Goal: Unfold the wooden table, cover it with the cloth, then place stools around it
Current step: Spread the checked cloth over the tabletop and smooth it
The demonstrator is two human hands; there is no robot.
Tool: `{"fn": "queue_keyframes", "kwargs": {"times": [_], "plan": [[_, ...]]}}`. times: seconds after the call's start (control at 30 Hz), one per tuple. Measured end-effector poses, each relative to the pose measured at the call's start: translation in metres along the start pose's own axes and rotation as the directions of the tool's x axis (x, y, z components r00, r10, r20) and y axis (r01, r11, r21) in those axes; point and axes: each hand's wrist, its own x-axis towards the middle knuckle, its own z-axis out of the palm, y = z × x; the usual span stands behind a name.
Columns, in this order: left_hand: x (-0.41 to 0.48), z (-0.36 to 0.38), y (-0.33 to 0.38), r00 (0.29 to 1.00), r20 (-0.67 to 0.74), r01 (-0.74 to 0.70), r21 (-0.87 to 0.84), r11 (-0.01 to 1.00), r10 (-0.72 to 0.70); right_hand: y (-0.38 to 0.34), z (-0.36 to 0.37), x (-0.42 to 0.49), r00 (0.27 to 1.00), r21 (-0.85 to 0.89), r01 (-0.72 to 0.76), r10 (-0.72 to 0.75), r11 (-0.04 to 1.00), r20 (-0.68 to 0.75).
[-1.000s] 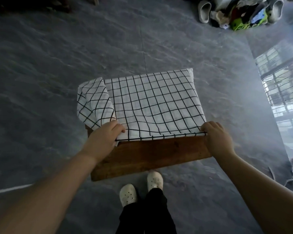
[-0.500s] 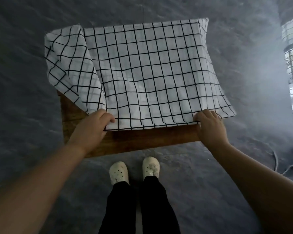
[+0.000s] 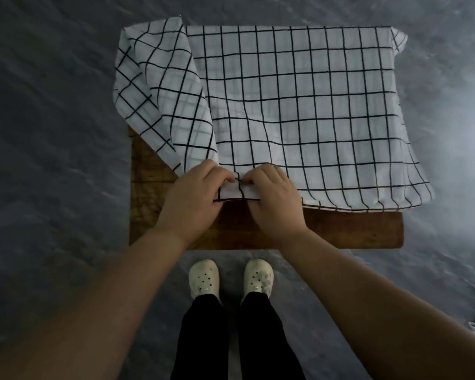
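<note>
The checked cloth (image 3: 299,105) is lying on the wooden table (image 3: 340,231), a flap folded over at its left. The left hand (image 3: 192,193) and the right hand (image 3: 274,198) are pinching its near edge side by side, fingers curled. Rightward, the cloth is overhanging the table's edge.

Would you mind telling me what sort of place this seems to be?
Likely a room in a home: polished grey stone-look floor, a low wooden table with a checked cloth on it.

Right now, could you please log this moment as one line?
step: cover wooden table | left hand: pinches cloth | right hand: pinches cloth | cloth: partly folded, table's near strip bare | stools: none seen
</note>
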Motion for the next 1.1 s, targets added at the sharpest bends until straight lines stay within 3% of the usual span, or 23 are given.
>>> {"fn": "queue_keyframes", "kwargs": {"times": [0.17, 0.37, 0.67, 0.93, 1.1], "plan": [[-0.009, 0.012, -0.011, 0.969, -0.223, 0.112, 0.003, 0.994, -0.109, -0.001, -0.014, 0.005, 0.990, 0.057, -0.037, 0.045, 0.998, -0.133], [-0.010, 0.030, -0.008, 0.847, -0.432, 0.260, -0.172, 0.950, -0.310, -0.001, -0.036, 0.011, 0.972, 0.103, -0.143, 0.159, 0.984, -0.174], [0.011, 0.044, 0.007, 0.757, -0.460, 0.360, -0.299, 0.884, -0.464, 0.000, -0.052, 0.017, 0.936, 0.191, -0.149, 0.201, 0.970, -0.291], [0.029, 0.039, 0.012, 0.737, -0.459, 0.334, -0.390, 0.858, -0.496, -0.002, -0.054, 0.020, 0.920, 0.224, -0.165, 0.231, 0.961, -0.315], [0.037, 0.043, 0.022, 0.671, -0.444, 0.389, -0.472, 0.791, -0.595, -0.009, -0.053, 0.022, 0.898, 0.235, -0.152, 0.233, 0.960, -0.373]]}}
